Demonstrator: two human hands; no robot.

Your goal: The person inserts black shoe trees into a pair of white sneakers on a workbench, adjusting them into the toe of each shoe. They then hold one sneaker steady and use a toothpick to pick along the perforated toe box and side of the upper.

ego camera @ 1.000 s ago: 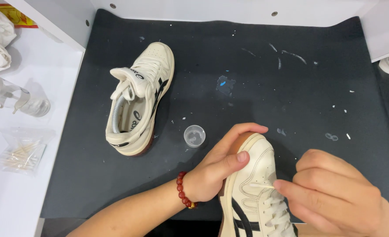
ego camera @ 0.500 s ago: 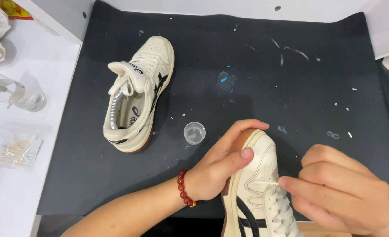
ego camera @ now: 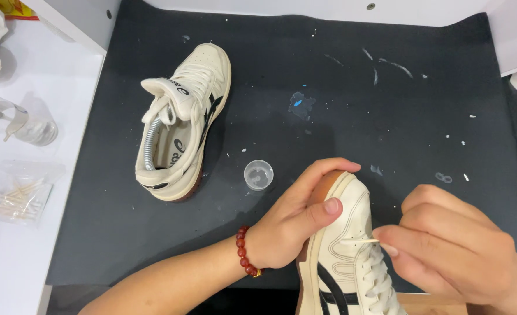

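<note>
At lower centre the left hand (ego camera: 293, 224) has slid its closed grip up the cream sneaker (ego camera: 343, 256) toe, the right hand (ego camera: 451, 251) now pinching a thin stick (ego camera: 360, 240) against it, beyond them a small clear cup (ego camera: 258, 175) on the black counter (ego camera: 340, 116).

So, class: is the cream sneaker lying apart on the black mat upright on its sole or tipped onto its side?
Tipped on its side: the far sneaker shows its opening and insole sideways, sole edge against the black mat.

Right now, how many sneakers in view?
2. One cream sneaker lies free on the black mat, upper left. The other sneaker is gripped at the toe by the left hand, bottom centre.
</note>
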